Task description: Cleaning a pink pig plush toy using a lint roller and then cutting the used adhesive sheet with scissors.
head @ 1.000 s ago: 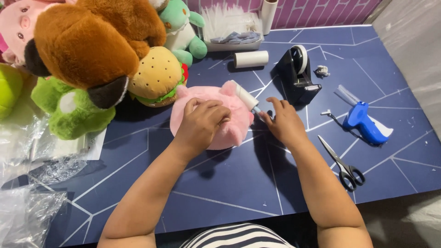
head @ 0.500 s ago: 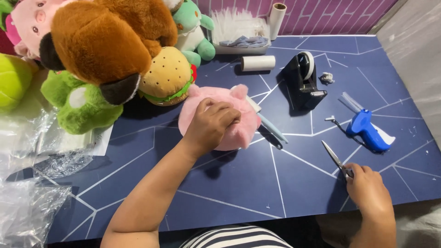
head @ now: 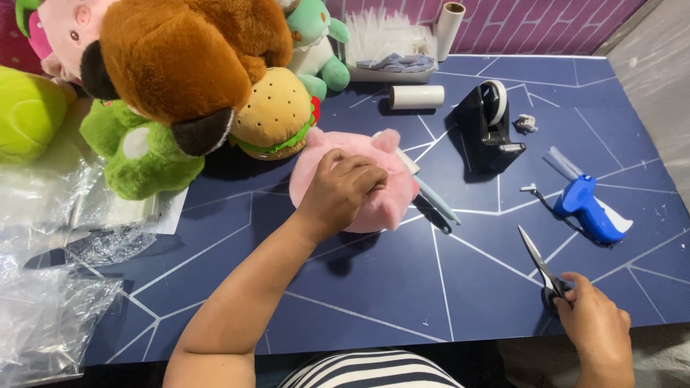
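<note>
**Now one hand on the pig, one on the scissors**

Right now I see my left hand pressing down on the pink plush pig, fingers curled over its top. The pig lies flat on the blue table. I use the pig as my landmark.

Far to the right of the pig and nearer to me, my right hand closes its fingers on the handles of the scissors. The blades point away from me and lie on the table. I judge this is the picking-up step. Next, the scissors need lifting and carrying over to the pig, with care near the soft fur.

Just right of the pig lies a pale blue pen-like tool. Farther right sit a black tape holder and a blue tag gun. Behind the pig lies a white roll. Left of the pig, a burger plush rests, and clear plastic bags lie far left.
</note>
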